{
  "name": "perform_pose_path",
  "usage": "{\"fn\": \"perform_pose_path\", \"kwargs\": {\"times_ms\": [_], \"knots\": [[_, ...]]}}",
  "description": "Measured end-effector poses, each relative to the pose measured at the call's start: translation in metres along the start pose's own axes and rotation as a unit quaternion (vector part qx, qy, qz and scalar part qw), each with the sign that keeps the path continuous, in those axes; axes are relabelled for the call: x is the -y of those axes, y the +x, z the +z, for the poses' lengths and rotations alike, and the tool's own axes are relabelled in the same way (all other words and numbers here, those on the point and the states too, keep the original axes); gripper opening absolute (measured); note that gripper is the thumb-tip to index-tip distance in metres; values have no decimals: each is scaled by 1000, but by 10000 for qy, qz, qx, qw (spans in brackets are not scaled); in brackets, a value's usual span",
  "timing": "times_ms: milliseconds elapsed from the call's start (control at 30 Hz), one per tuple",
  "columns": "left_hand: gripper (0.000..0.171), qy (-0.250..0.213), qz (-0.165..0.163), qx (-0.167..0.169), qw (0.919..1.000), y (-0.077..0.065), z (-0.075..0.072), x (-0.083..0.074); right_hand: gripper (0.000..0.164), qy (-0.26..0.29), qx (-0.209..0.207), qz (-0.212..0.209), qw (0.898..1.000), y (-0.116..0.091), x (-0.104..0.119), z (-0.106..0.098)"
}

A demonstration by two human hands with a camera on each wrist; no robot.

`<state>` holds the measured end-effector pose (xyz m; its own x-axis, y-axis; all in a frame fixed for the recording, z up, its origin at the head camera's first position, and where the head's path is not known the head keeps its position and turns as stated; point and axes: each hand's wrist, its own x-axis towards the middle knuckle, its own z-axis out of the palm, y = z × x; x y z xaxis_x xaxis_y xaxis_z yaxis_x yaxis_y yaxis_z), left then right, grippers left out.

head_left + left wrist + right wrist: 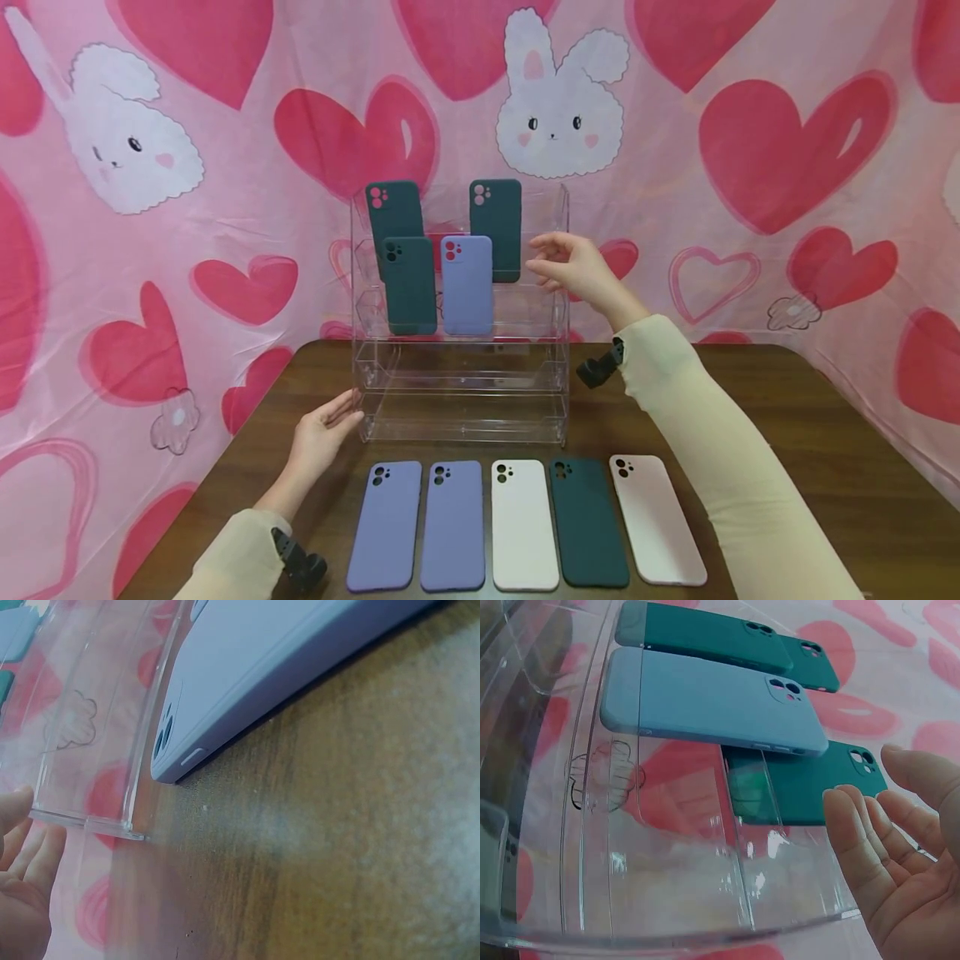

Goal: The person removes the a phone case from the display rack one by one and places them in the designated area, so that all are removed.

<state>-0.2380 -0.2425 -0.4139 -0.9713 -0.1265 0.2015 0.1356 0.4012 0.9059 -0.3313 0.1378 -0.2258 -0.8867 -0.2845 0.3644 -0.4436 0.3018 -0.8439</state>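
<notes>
A clear acrylic tiered rack (463, 429) stands on the table. My left hand (318, 437) touches its lower left side, fingers nearly straight; in the left wrist view that hand (26, 892) is at the rack's edge. My right hand (573, 267) hovers beside the rack's upper right, fingers loosely bent and holding nothing. Nearest to it is a dark green phone case (506, 225) on the upper tier. Another dark green case (393, 204) stands upper left. One tier lower, a dark green case (410, 287) stands beside a lavender case (467, 283).
Along the table's front lie two lavender cases (384, 525) (453, 525), a cream case (524, 525), a dark green case (590, 525) and a pale pink case (658, 521). Behind the wooden table (757, 433) hangs a pink cloth (660, 200) with hearts and rabbits.
</notes>
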Motion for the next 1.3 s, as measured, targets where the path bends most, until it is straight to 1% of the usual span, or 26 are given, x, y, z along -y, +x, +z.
{"fn": "perform_pose_path", "kwargs": {"times_ms": [167, 400, 633, 767, 900, 1133, 1233, 1300], "knots": [[46, -25, 3, 14, 10000, 2, 0, 2, 43, 9, 9, 21, 10000, 10, 1, 13], [44, -55, 63, 5, 10000, 4, 0, 4, 45, -6, 50, 40, 10000, 20, 6, 34], [47, -90, 94, -4, 9999, 5, 0, 5, 52, 31, -57, 109, 9999, 28, 6, 50], [46, -164, 117, -49, 9998, 5, 1, 6, 55, 135, -131, 120, 9998, 32, 7, 54], [44, -146, 171, -75, 9997, 5, 2, 7, 57, 208, -96, 189, 9996, 36, 6, 56], [43, -183, 232, -113, 9995, 6, 4, 8, 62, -5, 5, 435, 9991, 40, 2, 58], [43, -154, 261, -130, 9995, 7, 3, 8, 61, -145, 15, 388, 9991, 39, 1, 59], [43, -175, 224, -116, 9995, 7, 3, 8, 57, -235, -61, 286, 9993, 39, 1, 60]]}}
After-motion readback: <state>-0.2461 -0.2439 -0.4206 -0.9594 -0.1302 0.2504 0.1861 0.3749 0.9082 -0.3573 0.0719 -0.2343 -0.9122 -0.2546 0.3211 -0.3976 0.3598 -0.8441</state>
